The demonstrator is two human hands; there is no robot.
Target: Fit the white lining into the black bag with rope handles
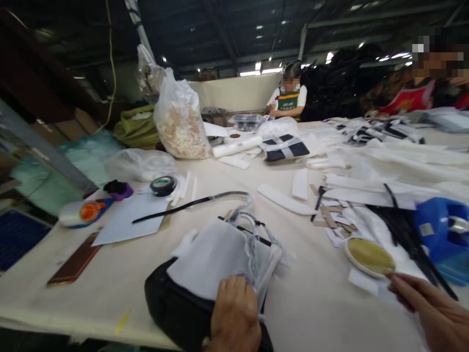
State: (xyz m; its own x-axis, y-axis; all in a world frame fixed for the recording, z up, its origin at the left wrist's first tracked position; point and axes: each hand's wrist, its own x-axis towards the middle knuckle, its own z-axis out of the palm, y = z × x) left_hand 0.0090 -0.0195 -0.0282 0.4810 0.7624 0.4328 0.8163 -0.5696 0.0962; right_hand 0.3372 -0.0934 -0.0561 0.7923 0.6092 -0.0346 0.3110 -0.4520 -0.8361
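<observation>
Ideally, the left hand [234,313], clamped on the bag [178,300] at six o'clock, should steady it without creasing its white wrap [208,254], while the right hand [436,308], well apart at four o'clock, has pinched fingers beside the disc [370,255], holding what I cannot tell.

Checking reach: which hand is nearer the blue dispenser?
Right. The right hand is on the near side of the blue dispenser, apart from it; the left hand is farther left, at the black bag.
</observation>
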